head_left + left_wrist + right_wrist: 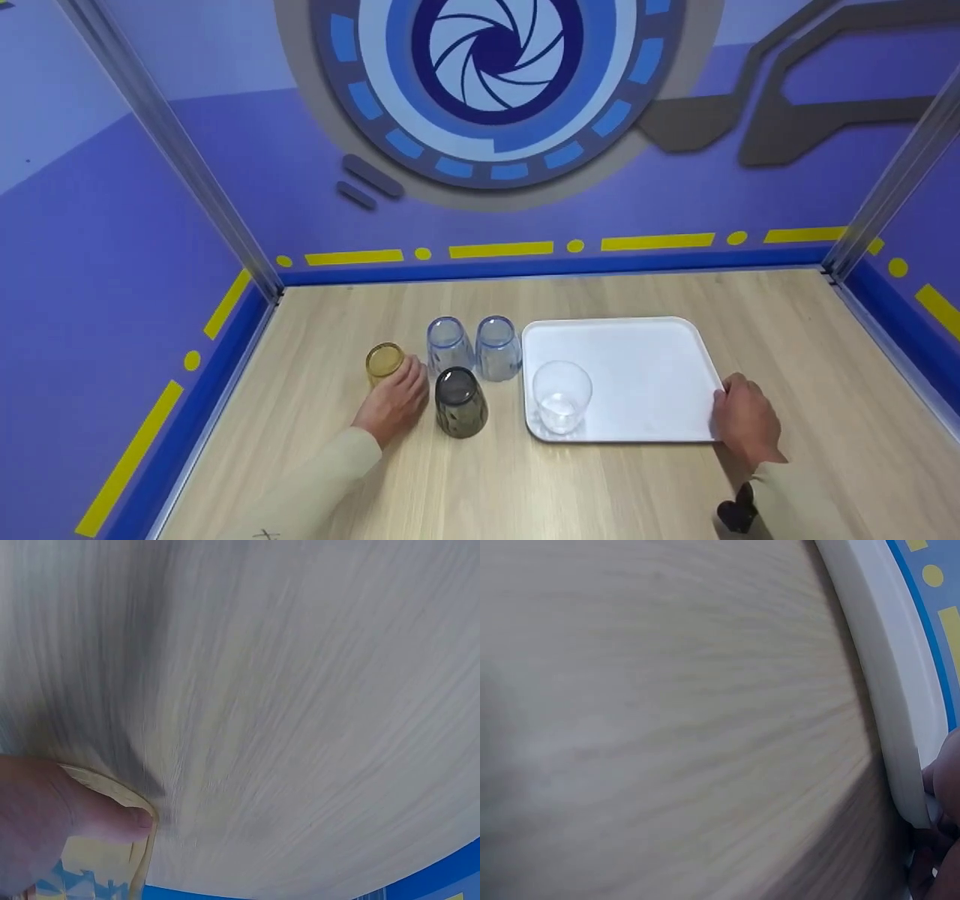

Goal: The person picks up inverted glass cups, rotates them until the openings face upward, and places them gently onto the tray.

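Note:
In the head view my left hand (395, 397) grips an amber glass (384, 360) that stands upside down at the left of the group. The left wrist view shows the thumb (112, 821) pressed along the glass's side near its rim. Right of that hand stand a dark grey glass (461, 405) and two blue-tinted glasses (448, 345), (496, 349), all bottom up. My right hand (746, 420) holds the right edge of a white tray (637, 375); its fingers are partly hidden in the right wrist view. A clear glass (562, 397) stands on the tray's left front corner.
A light wood table (585, 487) carries everything. Behind it rises a purple panel wall (240, 165) with a printed round emblem, and side panels with metal corner posts (187, 165) close in the left and right.

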Demonstrator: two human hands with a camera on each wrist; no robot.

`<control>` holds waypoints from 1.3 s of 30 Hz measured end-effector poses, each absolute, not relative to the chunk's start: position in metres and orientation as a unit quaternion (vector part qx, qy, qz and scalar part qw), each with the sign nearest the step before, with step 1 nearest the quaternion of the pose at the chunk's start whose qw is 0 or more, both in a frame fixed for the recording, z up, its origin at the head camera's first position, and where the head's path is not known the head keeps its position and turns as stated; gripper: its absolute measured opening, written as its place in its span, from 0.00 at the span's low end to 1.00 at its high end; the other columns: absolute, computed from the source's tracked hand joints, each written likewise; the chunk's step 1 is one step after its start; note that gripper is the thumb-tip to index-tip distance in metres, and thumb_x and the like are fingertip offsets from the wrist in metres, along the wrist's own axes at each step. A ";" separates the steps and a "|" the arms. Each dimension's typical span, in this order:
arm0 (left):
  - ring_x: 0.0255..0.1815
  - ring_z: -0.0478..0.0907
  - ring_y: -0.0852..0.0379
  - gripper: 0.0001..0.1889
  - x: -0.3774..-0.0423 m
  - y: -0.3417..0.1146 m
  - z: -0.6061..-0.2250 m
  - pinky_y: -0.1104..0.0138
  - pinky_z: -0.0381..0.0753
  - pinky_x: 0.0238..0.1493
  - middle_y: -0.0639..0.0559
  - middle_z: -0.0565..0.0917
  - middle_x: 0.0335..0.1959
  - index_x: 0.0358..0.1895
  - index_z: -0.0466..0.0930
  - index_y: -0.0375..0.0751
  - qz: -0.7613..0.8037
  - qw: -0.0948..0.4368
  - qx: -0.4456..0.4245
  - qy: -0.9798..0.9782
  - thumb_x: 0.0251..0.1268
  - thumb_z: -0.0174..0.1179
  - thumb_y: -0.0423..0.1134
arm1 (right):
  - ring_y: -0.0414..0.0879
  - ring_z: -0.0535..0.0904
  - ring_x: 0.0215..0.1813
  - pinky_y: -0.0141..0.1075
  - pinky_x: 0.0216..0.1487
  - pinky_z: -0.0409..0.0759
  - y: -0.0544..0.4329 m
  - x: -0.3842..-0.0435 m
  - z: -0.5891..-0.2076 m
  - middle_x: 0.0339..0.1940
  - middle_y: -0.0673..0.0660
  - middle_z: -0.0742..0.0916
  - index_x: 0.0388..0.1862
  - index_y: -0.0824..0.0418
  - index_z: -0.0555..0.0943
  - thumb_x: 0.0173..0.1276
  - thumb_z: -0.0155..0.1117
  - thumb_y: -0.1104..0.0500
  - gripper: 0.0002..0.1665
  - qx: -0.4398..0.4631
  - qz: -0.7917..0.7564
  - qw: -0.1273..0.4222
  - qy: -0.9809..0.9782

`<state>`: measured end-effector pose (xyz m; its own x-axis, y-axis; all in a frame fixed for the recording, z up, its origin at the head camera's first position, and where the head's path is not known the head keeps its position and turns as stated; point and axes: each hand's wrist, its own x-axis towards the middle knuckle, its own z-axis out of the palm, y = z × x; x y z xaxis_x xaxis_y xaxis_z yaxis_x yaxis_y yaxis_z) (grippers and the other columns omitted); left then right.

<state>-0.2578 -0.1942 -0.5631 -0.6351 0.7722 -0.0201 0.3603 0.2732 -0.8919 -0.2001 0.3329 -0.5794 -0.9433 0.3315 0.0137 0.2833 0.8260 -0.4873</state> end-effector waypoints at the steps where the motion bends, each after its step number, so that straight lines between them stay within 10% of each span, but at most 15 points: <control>1: 0.60 0.72 0.48 0.18 -0.258 -0.194 -0.563 0.57 0.66 0.67 0.49 0.77 0.58 0.59 0.75 0.51 0.479 0.216 -0.368 -0.768 0.70 0.44 0.40 | 0.66 0.78 0.41 0.54 0.37 0.74 0.333 -0.200 -0.579 0.39 0.72 0.78 0.47 0.75 0.70 0.72 0.49 0.63 0.13 -0.161 0.247 0.049 -0.954; 39: 0.70 0.65 0.43 0.42 -0.258 -0.180 -0.482 0.51 0.63 0.73 0.41 0.68 0.67 0.67 0.62 0.44 0.253 0.192 -0.218 -0.923 0.47 0.74 0.32 | 0.61 0.75 0.41 0.51 0.37 0.73 0.332 -0.205 -0.581 0.41 0.70 0.77 0.50 0.74 0.69 0.74 0.48 0.63 0.14 -0.181 0.244 0.023 -0.953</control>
<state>-0.2585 -0.1805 -0.4817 -0.8312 0.5000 0.2433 0.3057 0.7764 -0.5511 -0.2047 0.3315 -0.5806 -0.9336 0.3556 -0.0438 0.3329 0.8156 -0.4732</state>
